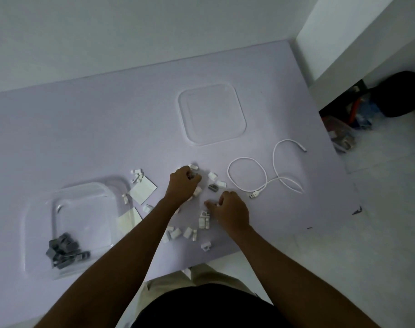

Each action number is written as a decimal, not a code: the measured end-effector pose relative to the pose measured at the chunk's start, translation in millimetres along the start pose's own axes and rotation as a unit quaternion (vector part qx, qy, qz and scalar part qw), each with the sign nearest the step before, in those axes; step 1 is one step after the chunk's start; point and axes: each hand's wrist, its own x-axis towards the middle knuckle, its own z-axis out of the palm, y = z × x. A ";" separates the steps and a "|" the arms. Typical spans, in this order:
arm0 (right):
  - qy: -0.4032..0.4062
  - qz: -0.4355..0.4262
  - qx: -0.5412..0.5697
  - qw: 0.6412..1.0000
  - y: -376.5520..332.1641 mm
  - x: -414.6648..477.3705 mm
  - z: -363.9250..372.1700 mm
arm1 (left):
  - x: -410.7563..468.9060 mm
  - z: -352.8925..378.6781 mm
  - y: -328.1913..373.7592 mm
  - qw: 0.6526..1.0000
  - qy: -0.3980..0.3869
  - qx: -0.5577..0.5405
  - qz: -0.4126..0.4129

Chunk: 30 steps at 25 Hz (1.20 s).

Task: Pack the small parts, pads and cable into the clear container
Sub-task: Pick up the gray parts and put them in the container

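L hand (184, 183) fingers curled round small parts (191, 176), R hand (230, 209) pinching a white part (217, 204), cable (256, 193) right of both, pads (142, 191) just left of L fingers, clear container (88, 216) (grey parts (64, 248) inside) further left.

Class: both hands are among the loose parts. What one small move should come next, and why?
Probably swing the left hand over to the clear container and drop in the small parts its fingers are curled round: the container so far holds only grey parts; white parts still lie loose.
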 end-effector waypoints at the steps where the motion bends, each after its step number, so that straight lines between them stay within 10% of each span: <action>1: -0.006 -0.006 -0.004 1.000 0.1 0.4 0.7 | 0.1 -0.4 -1.5 1.000 0.001 -0.003 0.000; 30: 0.036 -0.097 -0.002 0.995 -15.2 41.0 -1.3 | -15.7 -16.6 -29.5 0.999 0.011 -0.031 -0.014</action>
